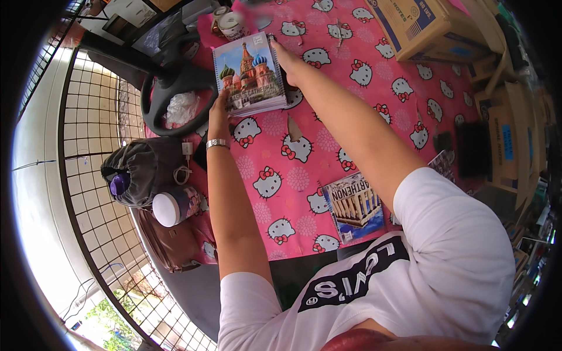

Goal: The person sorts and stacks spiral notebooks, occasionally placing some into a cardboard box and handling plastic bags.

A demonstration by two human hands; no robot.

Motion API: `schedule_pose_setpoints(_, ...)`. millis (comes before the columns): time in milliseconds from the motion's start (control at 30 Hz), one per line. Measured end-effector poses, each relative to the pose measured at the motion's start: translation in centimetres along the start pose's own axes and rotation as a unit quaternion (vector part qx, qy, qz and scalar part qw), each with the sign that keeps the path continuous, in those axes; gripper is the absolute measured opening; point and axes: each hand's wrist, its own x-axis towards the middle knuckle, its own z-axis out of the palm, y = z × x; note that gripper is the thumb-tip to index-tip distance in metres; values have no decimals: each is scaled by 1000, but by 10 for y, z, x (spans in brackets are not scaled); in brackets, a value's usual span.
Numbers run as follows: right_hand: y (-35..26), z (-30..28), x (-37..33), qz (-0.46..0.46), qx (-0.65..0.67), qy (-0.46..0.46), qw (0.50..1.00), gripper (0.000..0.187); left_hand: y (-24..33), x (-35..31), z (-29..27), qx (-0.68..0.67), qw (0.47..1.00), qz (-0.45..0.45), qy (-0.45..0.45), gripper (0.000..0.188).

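Observation:
A stack of spiral notebooks [249,73] lies at the far side of the pink table, its top cover showing a colourful domed cathedral. My left hand [220,104] grips the stack's near left edge, its fingers partly hidden by the covers. Along the right edge, my right hand [285,63] presses against the pages with its fingers pointing away from me. The stack sits between both palms. Closer to my body, another spiral notebook [355,209] with a columned temple on its cover rests by the table's near edge.
Left of the stack is a black ring-shaped stand [153,96] with a crumpled plastic bag [182,109]. A grey drawstring bag [140,167], a white-lidded jar [170,209] and a brown pouch [168,243] line the left edge. Cardboard boxes [418,26] stand at right.

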Motion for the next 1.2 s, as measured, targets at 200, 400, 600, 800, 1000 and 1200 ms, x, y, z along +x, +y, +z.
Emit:
schedule_pose_setpoints(200, 1, 4, -15, 2, 89, -80, 993, 67, 14, -8, 10, 28, 999, 11, -16, 59)
schedule_pose_setpoints(400, -5, -7, -17, 46, 66, -109, 991, 73, -10, -38, -75, 287, 918, 245, 124, 52)
schedule_pose_setpoints(600, 7, -2, -13, 20, 57, -82, 995, 73, -79, -129, -86, 623, 760, 141, 120, 79)
schedule_pose_setpoints(800, 4, -22, 0, 38, 44, -102, 993, 76, -149, -284, -83, 632, 736, 122, 210, 69)
schedule_pose_setpoints(1000, 17, -2, -1, 13, 79, -93, 992, 76, -187, -316, -178, 639, 697, 131, 296, 64)
schedule_pose_setpoints(1200, 12, -20, 3, -30, 124, -64, 990, 72, -151, -274, -112, 584, 693, 56, 419, 61)
